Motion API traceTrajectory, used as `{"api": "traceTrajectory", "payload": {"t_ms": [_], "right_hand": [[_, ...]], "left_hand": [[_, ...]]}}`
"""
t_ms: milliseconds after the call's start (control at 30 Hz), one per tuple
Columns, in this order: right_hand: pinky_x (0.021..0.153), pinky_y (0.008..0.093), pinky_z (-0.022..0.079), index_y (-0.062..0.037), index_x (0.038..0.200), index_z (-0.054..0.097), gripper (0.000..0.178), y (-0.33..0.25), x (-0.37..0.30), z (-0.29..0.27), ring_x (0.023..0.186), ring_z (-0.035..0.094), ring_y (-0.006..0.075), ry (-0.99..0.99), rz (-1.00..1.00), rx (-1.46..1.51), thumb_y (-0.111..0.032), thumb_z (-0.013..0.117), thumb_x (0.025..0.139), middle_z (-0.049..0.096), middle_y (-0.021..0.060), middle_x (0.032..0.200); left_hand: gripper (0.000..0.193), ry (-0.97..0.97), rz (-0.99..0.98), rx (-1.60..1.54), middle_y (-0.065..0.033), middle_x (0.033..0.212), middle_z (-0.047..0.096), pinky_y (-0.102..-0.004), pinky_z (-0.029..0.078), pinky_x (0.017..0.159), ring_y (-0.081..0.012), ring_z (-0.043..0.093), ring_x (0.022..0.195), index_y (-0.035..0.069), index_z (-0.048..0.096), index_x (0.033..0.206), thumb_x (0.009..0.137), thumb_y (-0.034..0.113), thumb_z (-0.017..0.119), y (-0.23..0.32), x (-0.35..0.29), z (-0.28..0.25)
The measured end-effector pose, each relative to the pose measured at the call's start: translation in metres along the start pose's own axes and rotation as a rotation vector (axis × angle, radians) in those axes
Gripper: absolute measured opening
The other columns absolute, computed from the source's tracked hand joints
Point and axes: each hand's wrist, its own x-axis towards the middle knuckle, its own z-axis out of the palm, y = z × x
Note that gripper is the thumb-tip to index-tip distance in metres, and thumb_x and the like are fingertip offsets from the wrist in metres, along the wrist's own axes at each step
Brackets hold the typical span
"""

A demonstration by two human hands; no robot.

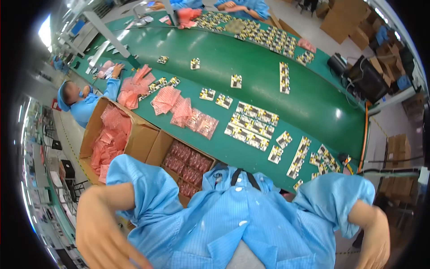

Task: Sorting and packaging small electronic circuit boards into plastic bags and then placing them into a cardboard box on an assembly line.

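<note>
I am holding my two hands well apart, with both forearms bent outward in blue sleeves. My left hand point(101, 233) is hanging to the left of the three-row board block point(252, 125) and much nearer my body; it is blurring, and its fingertips are running out of view. My right hand point(375, 240) is hanging to the right of that block, also nearer me, its fingers dropping partly out of sight. I cannot tell whether either hand is closing on anything.

The board block is lying on the green bench point(224, 154). Just right of it, two single boards point(283, 139) are resting, then a board strip point(298, 157), and farther right a loose board cluster point(331, 161). Pink bubble bags point(166, 99) are spreading out to the left of the block. Left of it and nearer me, a carton of packed pouches point(197, 151) is standing open, and farther left a larger carton point(141, 140) is holding loose pink bags. Beyond the block, a glossy green belt point(313, 107) is carrying more boards, and at far left a co-worker point(85, 107) is reaching onto the bench.
</note>
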Motion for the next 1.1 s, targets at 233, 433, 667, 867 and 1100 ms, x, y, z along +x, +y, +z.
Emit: {"api": "traceTrajectory", "payload": {"t_ms": [233,433,667,867,1100], "right_hand": [[0.096,0.0449,0.042,-0.0023,0.129,0.047,0.056,0.108,-0.175,0.038,0.105,0.061,0.0269,1.850,1.157,-0.076,-0.020,0.071,0.082,0.060,0.0167,0.120],[0.100,0.0371,0.040,-0.0021,0.135,0.040,0.057,0.191,-0.309,0.111,0.119,0.052,0.0302,1.645,1.481,0.069,-0.019,0.065,0.086,0.054,0.0209,0.126],[0.093,0.0356,0.044,0.0019,0.134,0.037,0.068,0.223,-0.489,0.087,0.111,0.056,0.0234,1.676,1.751,-0.167,-0.031,0.069,0.084,0.057,0.0165,0.120],[0.061,0.0387,0.044,0.0062,0.074,0.061,0.048,0.239,-0.658,0.045,0.065,0.048,0.0186,1.405,2.163,-0.949,-0.039,0.077,0.075,0.061,0.0104,0.069],[0.090,0.0431,0.046,0.0077,0.113,0.052,0.082,0.302,-0.695,0.017,0.104,0.056,0.0344,1.326,2.750,-0.978,-0.048,0.084,0.062,0.057,0.0240,0.112]], "left_hand": [[0.070,1.706,-0.829,0.358,-0.0149,0.128,0.052,-0.0363,0.041,0.097,-0.0242,0.052,0.116,0.003,0.036,0.138,0.082,0.031,0.067,-0.155,-0.134,-0.032],[0.088,0.987,-1.812,0.787,-0.0277,0.146,0.027,-0.0526,0.025,0.110,-0.0487,0.022,0.135,-0.001,0.025,0.143,0.077,0.036,0.069,-0.327,-0.325,0.095],[0.104,1.039,-2.254,0.421,-0.0220,0.153,0.012,-0.0541,0.027,0.108,-0.0522,0.019,0.135,0.005,0.003,0.149,0.075,0.034,0.071,-0.395,-0.310,0.152],[0.094,1.199,-2.018,0.824,-0.0214,0.152,0.014,-0.0499,0.026,0.110,-0.0496,0.023,0.133,0.006,0.015,0.148,0.072,0.019,0.070,-0.406,-0.324,0.151],[0.087,1.254,-2.117,0.797,-0.0181,0.151,0.019,-0.0493,0.030,0.109,-0.0445,0.032,0.129,0.008,0.021,0.146,0.073,0.014,0.066,-0.391,-0.312,0.149]]}}
